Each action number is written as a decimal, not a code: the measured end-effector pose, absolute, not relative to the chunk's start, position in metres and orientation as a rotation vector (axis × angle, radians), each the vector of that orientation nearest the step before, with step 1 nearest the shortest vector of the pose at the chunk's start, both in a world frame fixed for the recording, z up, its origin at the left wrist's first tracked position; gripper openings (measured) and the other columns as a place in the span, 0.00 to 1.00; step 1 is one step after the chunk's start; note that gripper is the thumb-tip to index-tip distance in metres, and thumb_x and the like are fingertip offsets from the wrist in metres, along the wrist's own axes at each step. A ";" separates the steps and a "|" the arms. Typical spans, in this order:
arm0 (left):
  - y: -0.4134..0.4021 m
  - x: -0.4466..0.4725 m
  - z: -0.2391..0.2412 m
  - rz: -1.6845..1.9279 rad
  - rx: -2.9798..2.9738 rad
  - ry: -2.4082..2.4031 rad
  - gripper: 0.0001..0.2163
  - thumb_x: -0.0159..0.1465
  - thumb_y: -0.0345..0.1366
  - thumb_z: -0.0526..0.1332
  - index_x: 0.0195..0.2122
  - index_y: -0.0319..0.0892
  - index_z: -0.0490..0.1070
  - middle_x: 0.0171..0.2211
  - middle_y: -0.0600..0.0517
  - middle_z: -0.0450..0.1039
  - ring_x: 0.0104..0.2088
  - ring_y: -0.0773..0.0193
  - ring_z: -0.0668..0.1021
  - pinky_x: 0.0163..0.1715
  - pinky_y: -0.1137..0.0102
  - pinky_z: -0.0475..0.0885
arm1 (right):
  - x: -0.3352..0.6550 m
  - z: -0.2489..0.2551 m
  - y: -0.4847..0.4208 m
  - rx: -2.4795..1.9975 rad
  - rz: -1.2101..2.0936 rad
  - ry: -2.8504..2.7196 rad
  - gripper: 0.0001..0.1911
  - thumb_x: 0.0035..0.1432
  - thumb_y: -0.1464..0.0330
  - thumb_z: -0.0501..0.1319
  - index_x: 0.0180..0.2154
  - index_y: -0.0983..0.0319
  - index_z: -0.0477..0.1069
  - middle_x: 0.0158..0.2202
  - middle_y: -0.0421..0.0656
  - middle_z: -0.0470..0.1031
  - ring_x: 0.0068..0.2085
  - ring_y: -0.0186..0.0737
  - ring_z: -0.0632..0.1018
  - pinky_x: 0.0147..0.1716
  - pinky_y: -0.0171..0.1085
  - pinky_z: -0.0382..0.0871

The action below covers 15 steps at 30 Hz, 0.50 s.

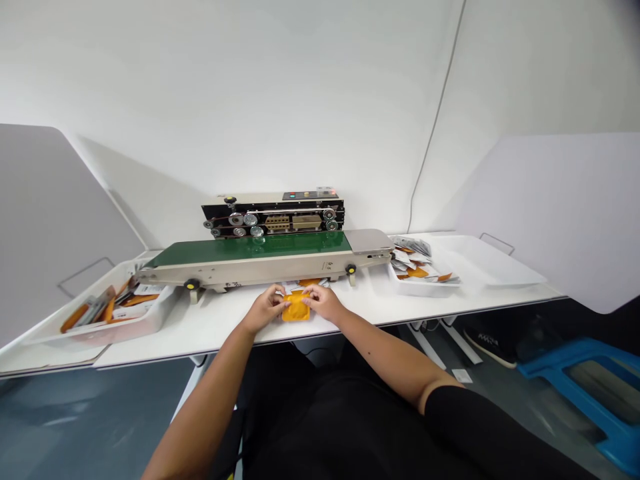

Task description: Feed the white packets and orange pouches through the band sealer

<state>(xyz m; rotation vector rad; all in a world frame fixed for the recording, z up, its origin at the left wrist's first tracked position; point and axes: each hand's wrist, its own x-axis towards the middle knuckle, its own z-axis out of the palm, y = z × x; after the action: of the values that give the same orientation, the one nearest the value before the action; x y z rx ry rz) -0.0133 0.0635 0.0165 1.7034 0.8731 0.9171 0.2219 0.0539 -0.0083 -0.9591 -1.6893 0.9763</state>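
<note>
An orange pouch (296, 309) lies on the white table (210, 327) just in front of me. My left hand (267, 308) pinches its left edge and my right hand (324, 301) pinches its top right corner, fingers closed on it. A few more pouches (305, 285) lie just behind it, under the front edge of the sealing machine. The machine's green conveyor belt (255, 248) runs left to right behind my hands, with its sealing head (274, 217) at the back.
A white tray (105, 313) at the left holds several orange and grey pouches. Another tray (417, 270) at the right holds several pouches, with a white tray (490, 263) beyond it. Grey partitions stand at both sides. A blue stool (590, 393) sits on the floor at right.
</note>
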 end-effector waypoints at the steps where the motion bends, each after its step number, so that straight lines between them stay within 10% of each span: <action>1: 0.063 -0.013 0.017 0.922 1.711 0.874 0.22 0.60 0.50 0.69 0.43 0.46 0.59 0.21 0.61 0.71 0.19 0.67 0.72 0.21 0.75 0.64 | 0.223 -0.006 0.053 -0.975 0.957 -1.750 0.13 0.58 0.61 0.65 0.43 0.59 0.75 0.25 0.34 0.66 0.26 0.33 0.67 0.29 0.33 0.61; 15: 0.072 -0.021 0.012 1.136 1.808 0.880 0.24 0.66 0.52 0.64 0.54 0.42 0.62 0.32 0.52 0.75 0.33 0.61 0.78 0.33 0.69 0.70 | 0.353 0.140 0.157 -0.994 0.697 -0.896 0.16 0.59 0.68 0.59 0.49 0.63 0.67 0.22 0.35 0.70 0.22 0.29 0.69 0.23 0.27 0.61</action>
<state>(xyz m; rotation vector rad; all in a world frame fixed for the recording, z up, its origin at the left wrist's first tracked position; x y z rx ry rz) -0.0209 0.0716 0.0118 1.8079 0.8801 1.1359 0.3533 0.1571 0.1401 -0.9941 -0.8964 0.6968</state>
